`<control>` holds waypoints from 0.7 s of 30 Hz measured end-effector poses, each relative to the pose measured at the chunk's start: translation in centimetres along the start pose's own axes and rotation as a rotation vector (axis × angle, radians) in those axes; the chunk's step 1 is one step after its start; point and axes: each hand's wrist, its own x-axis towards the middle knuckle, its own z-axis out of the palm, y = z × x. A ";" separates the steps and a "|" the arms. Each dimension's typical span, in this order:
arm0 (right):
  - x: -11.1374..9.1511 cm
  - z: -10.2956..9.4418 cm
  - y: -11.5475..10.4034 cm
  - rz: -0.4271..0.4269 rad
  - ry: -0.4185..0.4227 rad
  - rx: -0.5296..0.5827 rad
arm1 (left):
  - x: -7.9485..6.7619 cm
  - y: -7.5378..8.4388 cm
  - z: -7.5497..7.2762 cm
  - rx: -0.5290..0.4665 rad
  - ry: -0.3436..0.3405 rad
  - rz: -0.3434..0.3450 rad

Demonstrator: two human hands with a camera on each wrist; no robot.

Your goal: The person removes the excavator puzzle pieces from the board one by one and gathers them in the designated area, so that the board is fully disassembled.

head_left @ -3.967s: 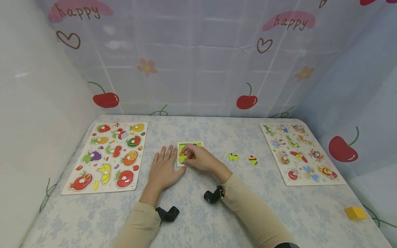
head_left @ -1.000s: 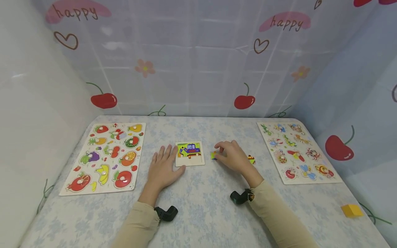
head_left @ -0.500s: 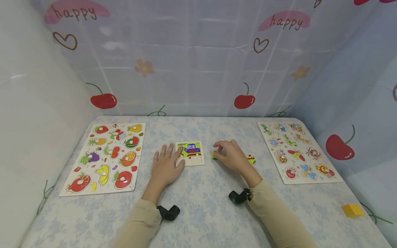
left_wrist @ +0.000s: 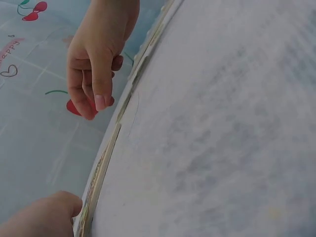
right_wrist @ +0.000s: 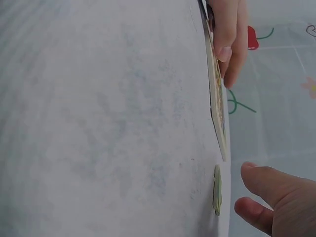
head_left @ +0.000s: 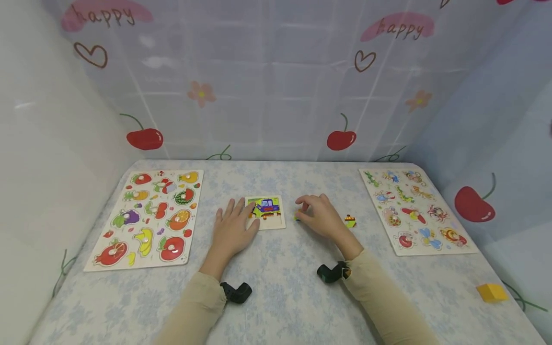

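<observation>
One piece near right hand: fingers parted, empty; best pinch edges. Left hand: fingers extended, gripping nothing; should steady board.

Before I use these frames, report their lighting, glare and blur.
Head: bright, with glare streaks on the lilac cherry-printed curtain; left wrist: dimmer, the white blue-patterned tabletop blurred; right wrist: also dim, but the thin green puzzle piece distinct.

Fruit board on tbl L, bug board R, puzzle btwn (block nr tbl's R edge)
</observation>
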 end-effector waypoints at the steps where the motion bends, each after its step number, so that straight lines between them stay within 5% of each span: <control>1: 0.0 0.0 0.0 0.001 0.002 0.004 | 0.2 0.2 0.0 -0.008 0.004 -0.002; 21: 0.6 0.4 0.0 0.010 -0.003 0.019 | 1.4 0.9 0.1 -0.078 0.051 -0.048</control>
